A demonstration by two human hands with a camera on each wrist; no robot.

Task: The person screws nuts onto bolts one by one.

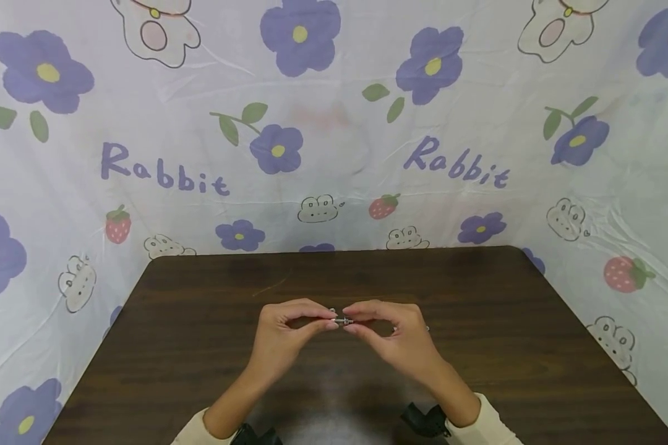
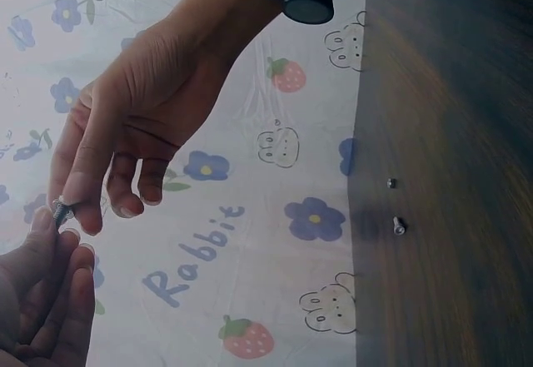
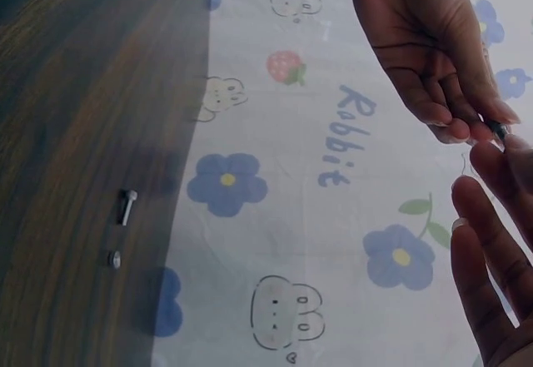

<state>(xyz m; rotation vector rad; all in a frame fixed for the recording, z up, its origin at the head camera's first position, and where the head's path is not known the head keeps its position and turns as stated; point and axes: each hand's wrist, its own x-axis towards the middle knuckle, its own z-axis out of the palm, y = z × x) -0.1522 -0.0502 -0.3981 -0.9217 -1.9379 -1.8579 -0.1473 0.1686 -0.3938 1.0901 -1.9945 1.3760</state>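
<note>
Bolt (image 1: 342, 321) held above the table (image 1: 479, 290).
Left hand (image 1: 280, 334) and right hand (image 1: 411, 337) pinch opposite ends, each grip nearly closed; a screw (image 2: 399, 226) and small nut (image 2: 391, 183) lie on the table.

You're working in cloth-screened space, kind of room unclear: dark wood-grain table (image 1: 534, 321) standing before you, white rabbit-and-flower cloth (image 1: 345, 170) hanging behind it and along both sides.

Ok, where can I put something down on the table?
There's bare table between the left hand and the left edge, and well past the right hand, near the right edge. The middle is crowded: the hands pinch a bolt there, and a loose screw and nut lie nearby.
</note>
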